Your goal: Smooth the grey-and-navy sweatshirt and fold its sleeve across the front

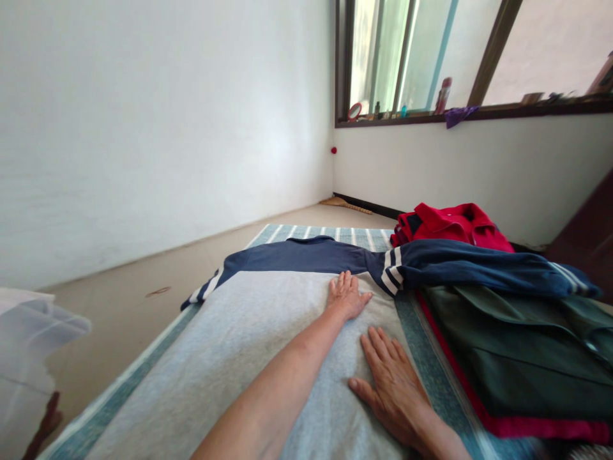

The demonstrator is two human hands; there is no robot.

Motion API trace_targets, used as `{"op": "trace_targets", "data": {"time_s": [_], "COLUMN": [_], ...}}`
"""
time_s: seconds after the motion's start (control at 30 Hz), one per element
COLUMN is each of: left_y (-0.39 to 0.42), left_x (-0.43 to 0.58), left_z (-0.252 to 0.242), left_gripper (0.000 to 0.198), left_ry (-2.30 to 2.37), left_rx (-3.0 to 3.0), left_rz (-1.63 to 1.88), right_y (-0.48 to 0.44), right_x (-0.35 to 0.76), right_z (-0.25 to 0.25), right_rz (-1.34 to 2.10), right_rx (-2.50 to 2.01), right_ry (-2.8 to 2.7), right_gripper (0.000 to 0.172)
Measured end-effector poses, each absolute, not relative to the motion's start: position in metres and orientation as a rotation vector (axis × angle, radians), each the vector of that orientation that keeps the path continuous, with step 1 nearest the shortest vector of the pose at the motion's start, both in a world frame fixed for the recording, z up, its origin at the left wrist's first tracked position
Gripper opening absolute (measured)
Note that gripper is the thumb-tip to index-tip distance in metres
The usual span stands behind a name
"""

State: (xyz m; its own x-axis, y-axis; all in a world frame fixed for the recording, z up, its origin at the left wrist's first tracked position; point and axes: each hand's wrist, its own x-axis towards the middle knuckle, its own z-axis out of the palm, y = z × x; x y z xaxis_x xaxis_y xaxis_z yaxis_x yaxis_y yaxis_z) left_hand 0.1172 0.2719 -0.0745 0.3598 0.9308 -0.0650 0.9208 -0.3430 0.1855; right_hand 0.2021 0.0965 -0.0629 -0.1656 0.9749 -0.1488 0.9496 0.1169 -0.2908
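Note:
A grey and navy jacket (230, 358) lies spread flat, with its collar at the far end. White stripes band its sleeves; the right sleeve (469, 262) stretches out over a pile of folded clothes. My left hand (347, 295) rests flat on the grey cloth just below the navy yoke, fingers spread. Closer to me, my right hand (395, 386) lies palm down near the garment's right edge, its thumb held apart from the fingers. Neither hand grips the fabric.
A striped blue-green mat (287, 234) lies beneath the jacket. At right are folded dark green clothes (531, 358) over red cloth, with a folded red shirt (454, 223) behind. White translucent material (29, 345) hangs at left. Small items line the window sill (502, 110).

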Motion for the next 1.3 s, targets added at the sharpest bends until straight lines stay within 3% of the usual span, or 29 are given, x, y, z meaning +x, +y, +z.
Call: {"op": "trace_targets", "data": {"time_s": [1.0, 1.3], "left_y": [0.274, 0.279], "left_x": [0.123, 0.154], "left_z": [-0.062, -0.07], "left_gripper": [0.073, 0.075], "left_ry": [1.693, 1.619], "left_rx": [2.383, 2.478], "left_rz": [-0.011, 0.223], "right_y": [0.097, 0.097], "right_x": [0.203, 0.202], "right_z": [-0.064, -0.062], "right_rz": [0.498, 0.488], "right_rx": [-1.967, -1.995], "right_ry": [-2.287, -2.296], "right_gripper": [0.078, 0.078]}}
